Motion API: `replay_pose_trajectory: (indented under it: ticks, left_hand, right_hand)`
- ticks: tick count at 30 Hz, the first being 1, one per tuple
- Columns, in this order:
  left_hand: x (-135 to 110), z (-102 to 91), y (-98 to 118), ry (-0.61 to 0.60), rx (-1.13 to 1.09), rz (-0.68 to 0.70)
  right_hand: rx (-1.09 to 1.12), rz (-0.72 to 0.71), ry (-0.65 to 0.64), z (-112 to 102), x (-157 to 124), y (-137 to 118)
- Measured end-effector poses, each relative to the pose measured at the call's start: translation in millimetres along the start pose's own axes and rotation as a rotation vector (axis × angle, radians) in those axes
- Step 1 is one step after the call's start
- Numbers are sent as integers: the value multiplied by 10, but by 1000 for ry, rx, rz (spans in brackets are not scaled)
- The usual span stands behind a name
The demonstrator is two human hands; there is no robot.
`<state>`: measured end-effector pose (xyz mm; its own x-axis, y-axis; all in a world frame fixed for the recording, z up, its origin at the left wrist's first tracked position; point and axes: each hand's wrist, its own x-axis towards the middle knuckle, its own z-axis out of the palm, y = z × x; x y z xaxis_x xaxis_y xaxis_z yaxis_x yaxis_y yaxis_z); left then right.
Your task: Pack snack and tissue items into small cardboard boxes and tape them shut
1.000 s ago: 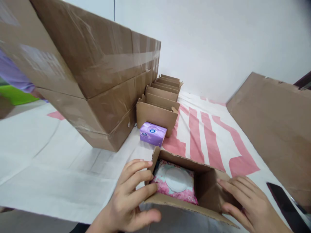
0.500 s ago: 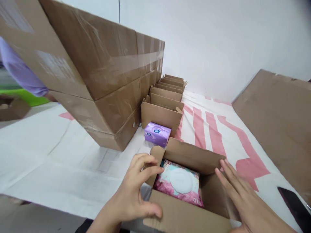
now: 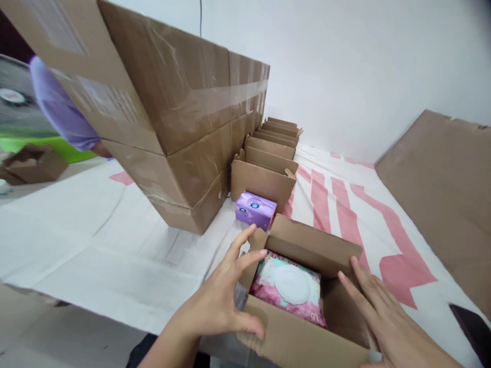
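Note:
An open cardboard box (image 3: 303,337) stands at the table's near edge with its flaps up. Inside, toward its left end, lies a pack of wet wipes (image 3: 287,289) in pink and pale green, with a white oval lid on top. My left hand (image 3: 220,291) is at the box's left end, thumb and fingers spread around the corner and flap. At the opposite end is my right hand (image 3: 387,312), its fingers stretched out along the right edge. Just behind the box sits a purple tissue pack (image 3: 256,208), touched by neither hand.
Taped cartons (image 3: 187,102) are stacked high at the left. A row of open boxes (image 3: 264,179) runs back beside them. A large cardboard sheet (image 3: 441,194) leans at the right, near a dark phone (image 3: 471,327). Another person's purple sleeve (image 3: 65,112) shows behind the stack.
The view has shifted, so the scene sits slightly farther right. My left index finger has lifted and spread near the left flap. My right hand stays beside the box, and the wipes remain inside.

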<state>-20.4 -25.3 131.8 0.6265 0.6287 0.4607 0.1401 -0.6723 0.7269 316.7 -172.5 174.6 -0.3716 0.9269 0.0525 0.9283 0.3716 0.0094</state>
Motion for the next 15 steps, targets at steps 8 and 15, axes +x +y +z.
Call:
replay_pose_trajectory:
  ticks: [8, 15]
  left_hand:
    - [-34, 102, -214, 90, -239, 5]
    - [-10, 99, -214, 84, -276, 2]
  right_hand:
    - [-78, -150, 44, -274, 68, 232]
    - [-102, -340, 142, -607, 628, -63]
